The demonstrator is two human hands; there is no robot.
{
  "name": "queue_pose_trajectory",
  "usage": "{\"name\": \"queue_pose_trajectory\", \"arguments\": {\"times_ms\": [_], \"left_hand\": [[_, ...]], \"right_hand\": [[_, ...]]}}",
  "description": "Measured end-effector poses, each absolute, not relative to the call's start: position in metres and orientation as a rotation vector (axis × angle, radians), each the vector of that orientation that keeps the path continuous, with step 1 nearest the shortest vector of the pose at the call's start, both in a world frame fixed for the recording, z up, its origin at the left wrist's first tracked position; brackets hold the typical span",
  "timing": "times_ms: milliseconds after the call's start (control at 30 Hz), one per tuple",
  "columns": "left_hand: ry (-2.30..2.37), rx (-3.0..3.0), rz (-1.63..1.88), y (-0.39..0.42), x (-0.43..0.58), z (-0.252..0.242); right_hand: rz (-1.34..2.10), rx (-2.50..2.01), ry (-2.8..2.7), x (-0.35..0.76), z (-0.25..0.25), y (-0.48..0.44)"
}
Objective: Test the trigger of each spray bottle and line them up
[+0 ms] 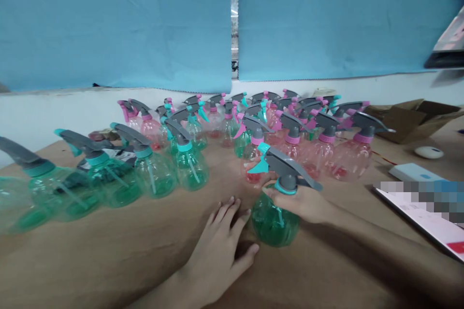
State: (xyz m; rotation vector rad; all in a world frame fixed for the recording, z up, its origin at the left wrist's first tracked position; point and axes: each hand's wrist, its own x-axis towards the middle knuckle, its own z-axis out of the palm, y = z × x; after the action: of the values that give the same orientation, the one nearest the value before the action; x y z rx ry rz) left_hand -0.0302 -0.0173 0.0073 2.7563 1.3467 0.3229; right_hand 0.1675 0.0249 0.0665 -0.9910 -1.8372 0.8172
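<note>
Gripped around its neck by my right hand (pixel 304 203) is a green spray bottle (pixel 275 222) with a grey head and turquoise trigger. It stands at the front, just right of centre. My left hand (pixel 221 241) rests flat on the table beside that bottle, fingers spread, holding nothing. Behind the gripped bottle, a row of pink spray bottles (pixel 348 157) with grey heads and pink triggers stretches to the right. On the left, several green spray bottles (pixel 155 174) form another row. Part of my right hand's fingers is hidden behind the bottle.
More pink and green bottles crowd the back of the wooden table (pixel 126 256). An open cardboard box (pixel 409 118), a white computer mouse (pixel 428 152), a white box (pixel 413 173) and a tablet-like screen (pixel 424 222) lie at the right. Blue cloth (pixel 119 24) covers the wall behind.
</note>
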Motion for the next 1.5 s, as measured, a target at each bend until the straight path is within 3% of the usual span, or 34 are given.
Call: {"name": "queue_pose_trajectory", "arguments": {"times_ms": [1500], "left_hand": [[1.328,2.769,0.395,-0.017,-0.03,0.008]], "right_hand": [[0.811,-0.993,-1.757,0.169,0.06,0.025]]}}
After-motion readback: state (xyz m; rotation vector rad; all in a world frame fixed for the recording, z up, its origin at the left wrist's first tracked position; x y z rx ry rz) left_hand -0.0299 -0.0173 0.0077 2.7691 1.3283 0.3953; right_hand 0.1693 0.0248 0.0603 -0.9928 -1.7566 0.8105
